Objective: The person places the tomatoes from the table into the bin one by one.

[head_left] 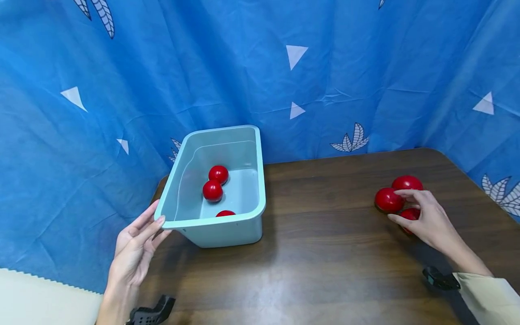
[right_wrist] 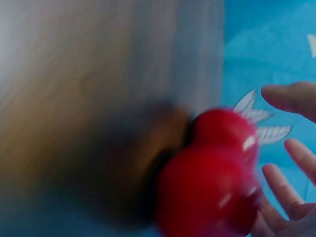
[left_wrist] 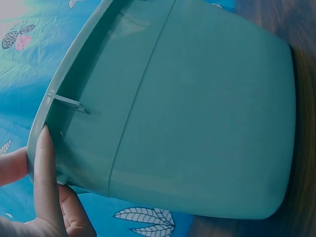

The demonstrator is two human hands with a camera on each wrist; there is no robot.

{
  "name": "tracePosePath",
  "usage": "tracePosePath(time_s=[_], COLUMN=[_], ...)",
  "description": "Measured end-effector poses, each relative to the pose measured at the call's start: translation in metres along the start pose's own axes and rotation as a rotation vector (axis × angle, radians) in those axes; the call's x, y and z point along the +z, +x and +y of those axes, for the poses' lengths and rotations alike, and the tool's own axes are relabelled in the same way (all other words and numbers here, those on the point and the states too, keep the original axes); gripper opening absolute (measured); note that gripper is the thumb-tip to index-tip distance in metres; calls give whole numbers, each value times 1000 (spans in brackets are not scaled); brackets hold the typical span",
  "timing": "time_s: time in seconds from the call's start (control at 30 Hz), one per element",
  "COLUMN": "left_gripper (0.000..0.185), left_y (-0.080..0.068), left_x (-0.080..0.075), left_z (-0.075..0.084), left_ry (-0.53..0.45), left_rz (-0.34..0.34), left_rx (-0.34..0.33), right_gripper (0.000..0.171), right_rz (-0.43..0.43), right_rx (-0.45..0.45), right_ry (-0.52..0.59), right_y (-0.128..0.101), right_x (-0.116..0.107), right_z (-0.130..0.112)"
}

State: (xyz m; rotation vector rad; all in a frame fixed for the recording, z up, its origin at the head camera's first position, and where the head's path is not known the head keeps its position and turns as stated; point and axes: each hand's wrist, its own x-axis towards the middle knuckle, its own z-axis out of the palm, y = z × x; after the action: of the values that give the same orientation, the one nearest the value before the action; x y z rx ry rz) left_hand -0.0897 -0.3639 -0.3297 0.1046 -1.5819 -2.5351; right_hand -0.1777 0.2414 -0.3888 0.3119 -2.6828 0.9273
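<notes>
My left hand (head_left: 136,248) pinches the near-left corner of the rim of a light blue plastic bin (head_left: 227,234), thumb on top and fingers beneath. In the left wrist view the bin's outer wall (left_wrist: 197,113) fills most of the picture. Several red balls lie inside, among them one (head_left: 212,191) near the middle. On the right of the table, my right hand (head_left: 432,221) hovers at a cluster of red balls, the leftmost ball (head_left: 387,201) lying by its fingertips. Its thumb and fingers stand apart; the right wrist view shows them spread beside two red balls (right_wrist: 202,192).
The bin stands at the back left of a dark brown wooden table (head_left: 325,253). A blue patterned curtain (head_left: 243,67) hangs behind and along both sides. A black wrist strap (head_left: 440,277) is on my right arm, and another black device (head_left: 152,311) by my left wrist.
</notes>
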Motion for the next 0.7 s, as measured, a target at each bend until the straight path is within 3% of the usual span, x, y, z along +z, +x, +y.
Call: tracePosePath(time_s=[0.2,0.4,0.7], left_gripper=[42,42,42], left_y=[-1,-1,0], left_x=[-1,-2,0], left_z=[-1,-1,0], left_ry=[-17,-17,-15], left_rz=[-19,-28,-25], left_rx=[10,11,16], right_gripper=[69,74,78], right_rz=[-36,-89,-119], right_rx=[135,272,310], right_ry=[-66,-72,-66], right_y=[-22,-26,-23], right_x=[-6,-8,-12], right_z=[26,35,34])
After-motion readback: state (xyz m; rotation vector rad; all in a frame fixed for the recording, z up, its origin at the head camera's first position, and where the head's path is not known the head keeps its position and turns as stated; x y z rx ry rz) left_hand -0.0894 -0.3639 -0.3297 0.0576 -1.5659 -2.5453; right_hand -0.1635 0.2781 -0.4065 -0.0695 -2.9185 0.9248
